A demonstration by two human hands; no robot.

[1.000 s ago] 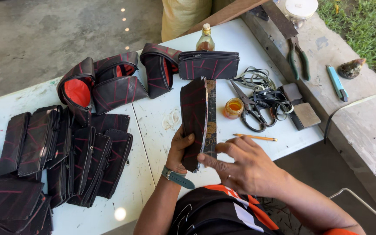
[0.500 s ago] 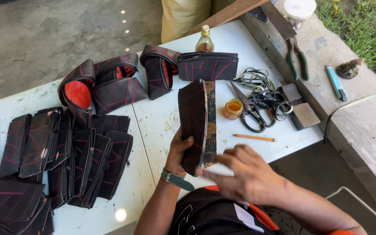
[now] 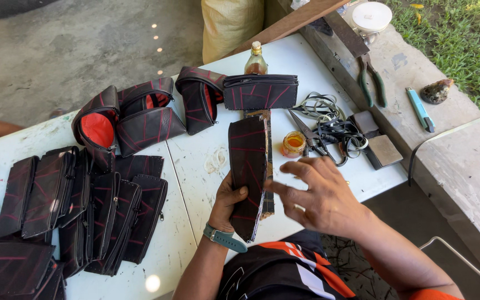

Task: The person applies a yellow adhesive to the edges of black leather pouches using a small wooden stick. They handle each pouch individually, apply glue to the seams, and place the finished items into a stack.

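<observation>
While left hand (image 3: 230,201) grips black pouch (image 3: 247,172), right hand (image 3: 322,195) fingers spread, alongside.

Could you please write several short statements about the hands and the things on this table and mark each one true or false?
1. The left hand grips a black pouch piece with red stitching. True.
2. The right hand holds the scissors. False: they lie on the white table.
3. A small jar of orange stuff stands beside the scissors. True.
4. The pliers lie among the pouches. False: they lie on the concrete ledge.
</observation>
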